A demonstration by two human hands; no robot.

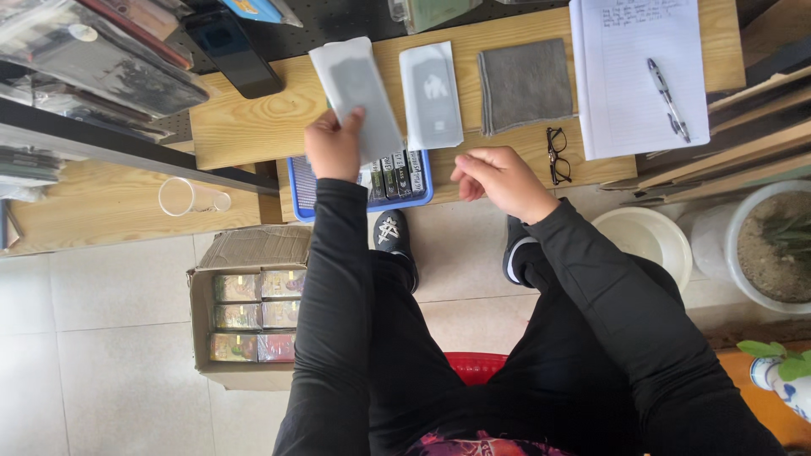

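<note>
My left hand [332, 145] holds up a flat white packet [355, 95] with a grey panel, tilted over the wooden table [245, 127]. Just below it sits a blue tray [302, 184] with several dark small packs standing in it. A second white packet [431, 93] lies flat on the table to the right. My right hand [498, 177] hovers near the table's front edge with its fingers loosely curled and nothing in it, next to black-framed glasses [557, 154]. Both arms wear black sleeves.
A grey cloth [524, 84], a notebook [625, 93] with a pen [667, 97], and a dark phone [232, 51] lie on the table. A clear cup [190, 197] lies left. On the floor: a cardboard box [245, 325] of packs, a white bowl [646, 236], a plant pot [773, 245].
</note>
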